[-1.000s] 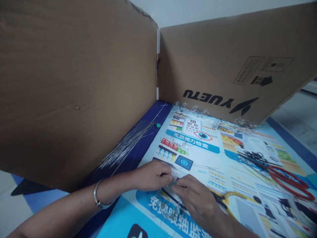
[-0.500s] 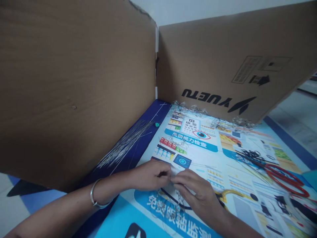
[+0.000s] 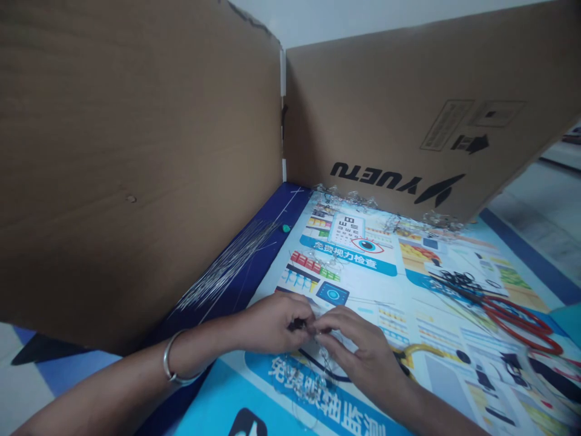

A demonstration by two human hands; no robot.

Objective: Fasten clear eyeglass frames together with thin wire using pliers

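Note:
My left hand [image 3: 284,324], on the arm with a silver bangle [image 3: 170,363], is closed in a pinch. Its fingertips meet those of my right hand [image 3: 358,345] over the printed sheet. Between them is a piece of thin wire with clear, glinting bits [image 3: 324,357]; its exact shape is mostly hidden by the fingers. More of this wire and clear pieces [image 3: 308,387] hangs or lies just below the hands; I cannot tell which. The thumb and index finger of my right hand pinch at the same spot.
Straight silver wires [image 3: 227,266] lie along the left cardboard panel [image 3: 136,151]. Red-handled scissors [image 3: 521,321] and black rings [image 3: 463,281] are at right. A yellow-handled tool [image 3: 420,351] lies by my right wrist. Clear wired pieces [image 3: 349,198] line the back panel [image 3: 408,103]. A green bit [image 3: 285,228] sits nearby.
My right hand has turned and its fingers have opened out somewhat, with the thumb lower, its fingertips still at the left hand's. The left hand has barely moved. The view has shifted slightly.

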